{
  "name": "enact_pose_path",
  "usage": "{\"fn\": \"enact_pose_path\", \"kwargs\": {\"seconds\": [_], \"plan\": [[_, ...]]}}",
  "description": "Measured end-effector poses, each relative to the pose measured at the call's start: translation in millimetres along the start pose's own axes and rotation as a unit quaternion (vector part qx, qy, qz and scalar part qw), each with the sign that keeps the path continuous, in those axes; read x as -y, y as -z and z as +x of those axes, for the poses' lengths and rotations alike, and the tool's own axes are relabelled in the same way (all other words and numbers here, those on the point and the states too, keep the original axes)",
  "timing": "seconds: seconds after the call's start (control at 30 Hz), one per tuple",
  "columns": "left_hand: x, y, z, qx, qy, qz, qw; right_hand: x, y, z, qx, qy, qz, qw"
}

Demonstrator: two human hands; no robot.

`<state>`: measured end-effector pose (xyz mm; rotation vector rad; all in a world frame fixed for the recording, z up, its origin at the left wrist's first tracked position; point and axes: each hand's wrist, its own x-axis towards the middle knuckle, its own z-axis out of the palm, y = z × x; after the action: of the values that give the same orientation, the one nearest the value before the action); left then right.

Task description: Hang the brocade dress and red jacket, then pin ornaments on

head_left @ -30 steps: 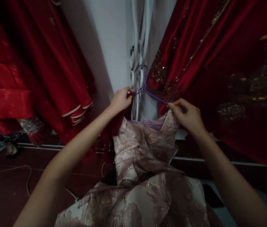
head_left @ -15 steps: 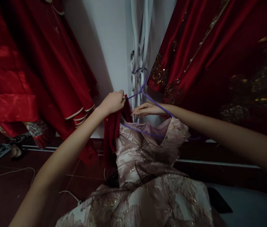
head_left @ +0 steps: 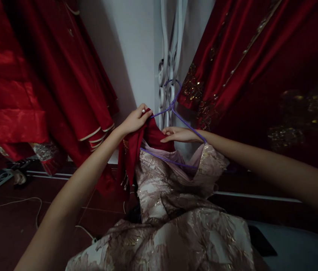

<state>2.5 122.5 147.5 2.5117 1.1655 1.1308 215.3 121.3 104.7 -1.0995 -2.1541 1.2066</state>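
A purple hanger [head_left: 185,123] carries a pink-and-gold brocade dress [head_left: 159,180], whose right shoulder sits on the hanger's right arm. Draped at the hanger's left arm is a dark red garment [head_left: 130,150] with gold trim and small tassels. My left hand [head_left: 135,119], with a pearl ring on a finger, is closed round the red cloth at its top, over the hanger's left end. Reaching behind the hanger's right arm, my right hand [head_left: 178,134] pinches the edge of the same red cloth behind the dress's neckline.
Red garments [head_left: 77,86] hang on the left, and a red gown with gold sequins [head_left: 246,82] hangs on the right. A white scrolled metal stand [head_left: 164,67] rises behind the hanger. On the floor at left are shoes [head_left: 19,177] and a white cable [head_left: 39,210].
My right hand has closed on the red cloth, which now stretches between both hands behind the neckline. The red garment spreads wider, and its tassels show at the left.
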Motion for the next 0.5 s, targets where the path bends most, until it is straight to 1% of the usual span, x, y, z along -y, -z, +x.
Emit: {"fn": "enact_pose_path", "kwargs": {"seconds": [0.07, 0.1, 0.17, 0.2, 0.23, 0.3, 0.37, 0.4, 0.5], "plan": [[-0.8, -2.9, -9.7, -0.011, 0.017, 0.061, 0.998, -1.9, 8.2, 0.7, -0.102, 0.039, -0.059, 0.992], [-0.6, -5.0, -14.8, -0.018, 0.031, 0.088, 0.995, -2.8, 14.2, -0.5, -0.152, 0.056, -0.104, 0.981], [1.5, -10.2, -23.6, -0.040, 0.057, 0.121, 0.990, -6.0, 28.7, -6.7, -0.230, 0.069, -0.220, 0.946], [3.2, -13.0, -26.6, -0.050, 0.063, 0.128, 0.989, -9.0, 36.9, -11.7, -0.251, 0.061, -0.275, 0.926], [5.1, -15.6, -28.5, -0.059, 0.064, 0.131, 0.988, -13.2, 45.4, -18.0, -0.263, 0.040, -0.315, 0.911], [9.0, -20.2, -29.4, -0.063, 0.063, 0.139, 0.986, -24.8, 63.5, -34.6, -0.285, -0.024, -0.345, 0.894], [11.5, -23.7, -28.1, -0.060, 0.068, 0.158, 0.983, -38.9, 84.0, -56.6, -0.304, -0.091, -0.338, 0.886], [11.9, -25.0, -27.2, -0.060, 0.074, 0.173, 0.980, -45.9, 95.2, -69.8, -0.329, -0.125, -0.337, 0.873], [9.9, -28.6, -25.8, -0.062, 0.096, 0.231, 0.966, -63.6, 127.7, -115.7, -0.374, -0.181, -0.343, 0.843]]}}
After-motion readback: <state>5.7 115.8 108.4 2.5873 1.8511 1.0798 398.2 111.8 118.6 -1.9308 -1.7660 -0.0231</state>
